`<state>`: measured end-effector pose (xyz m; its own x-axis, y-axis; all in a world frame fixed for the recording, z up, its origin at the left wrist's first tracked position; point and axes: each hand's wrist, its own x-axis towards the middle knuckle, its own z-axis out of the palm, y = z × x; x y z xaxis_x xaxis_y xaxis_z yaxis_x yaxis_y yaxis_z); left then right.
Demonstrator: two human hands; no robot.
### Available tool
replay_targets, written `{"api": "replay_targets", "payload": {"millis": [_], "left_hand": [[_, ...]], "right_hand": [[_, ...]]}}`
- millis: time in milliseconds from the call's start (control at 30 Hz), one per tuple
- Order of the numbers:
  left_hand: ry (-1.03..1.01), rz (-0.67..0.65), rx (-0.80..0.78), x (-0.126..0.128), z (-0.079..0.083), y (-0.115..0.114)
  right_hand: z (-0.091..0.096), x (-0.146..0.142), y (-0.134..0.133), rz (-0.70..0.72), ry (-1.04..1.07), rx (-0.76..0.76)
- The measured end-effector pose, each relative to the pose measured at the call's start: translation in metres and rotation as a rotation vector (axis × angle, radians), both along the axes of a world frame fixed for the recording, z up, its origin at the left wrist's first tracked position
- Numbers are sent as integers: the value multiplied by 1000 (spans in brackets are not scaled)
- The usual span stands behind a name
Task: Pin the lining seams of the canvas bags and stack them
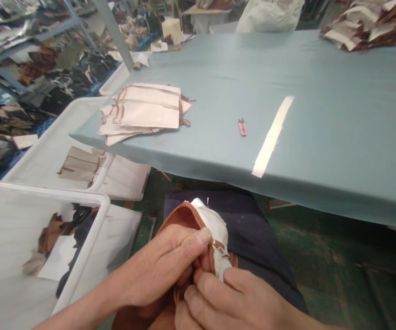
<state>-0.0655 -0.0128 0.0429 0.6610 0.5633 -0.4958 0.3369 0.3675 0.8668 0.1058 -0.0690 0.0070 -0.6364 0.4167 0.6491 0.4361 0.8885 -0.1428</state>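
Observation:
Close to my lap, both hands hold a brown piece of material with a white lining [211,220], perhaps a bag part; its full shape is hidden. My left hand [170,256] pinches its upper edge, thumb on top. Lower and to the right, my right hand [225,298] grips the same piece along its seam with curled fingers. On the table ahead lie pink-handled thread snips [242,127] and a pale strip [274,137], both apart from my hands.
A stack of pale, brown-edged pieces [146,110] lies on the left of the blue-green table [218,151]. White bins [91,195] with scraps stand at the left. More brown and cream pieces [370,25] are piled at the far right, and a white sack [270,16] stands behind.

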Motion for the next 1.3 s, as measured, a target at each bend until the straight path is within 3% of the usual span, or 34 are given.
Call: {"api": "replay_targets", "payload": {"millis": [200,367,500,700,833,1000,1167,1300], "left_hand": [[32,50,-121,2,-9,-2],[12,268,-318,8,-29,-15],[14,352,-233,18,-38,-23],[-12,360,-138,26,-33,-16],[-14,334,-139,28,-31,-12],[-87,209,-176,31,-28,-4],[-110,-55,35,13,-9,13],[-163,-127,247,-22,17,25]], "right_hand": [[9,-6,6,43,-55,-23],[7,-10,4,60,-46,-22],[3,-11,2,102,-61,-49],[-4,-6,5,146,-49,-123],[5,5,10,164,-52,-170],[24,19,17,214,-139,-324],[25,25,24,183,14,-363],[31,39,44,171,124,-437]]}}
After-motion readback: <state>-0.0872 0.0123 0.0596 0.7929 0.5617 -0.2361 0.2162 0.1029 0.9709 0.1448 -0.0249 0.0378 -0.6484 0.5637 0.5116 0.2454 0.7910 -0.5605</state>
